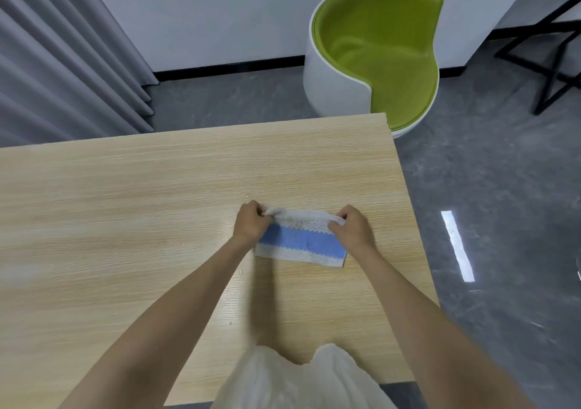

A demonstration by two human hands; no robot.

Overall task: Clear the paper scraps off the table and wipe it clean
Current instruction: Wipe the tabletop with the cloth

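Observation:
A white cloth with a broad blue stripe lies on the light wooden table, right of its middle. My left hand pinches the cloth's far left corner and my right hand pinches its far right corner. The far edge is lifted and rolled a little between the two hands. The near edge lies flat on the wood. A few tiny pale specks sit on the table left of the cloth.
A white tub chair with a green seat stands just past the table's far right corner. Grey curtains hang at the far left. A black folding frame stands at the far right. White fabric shows at the table's near edge.

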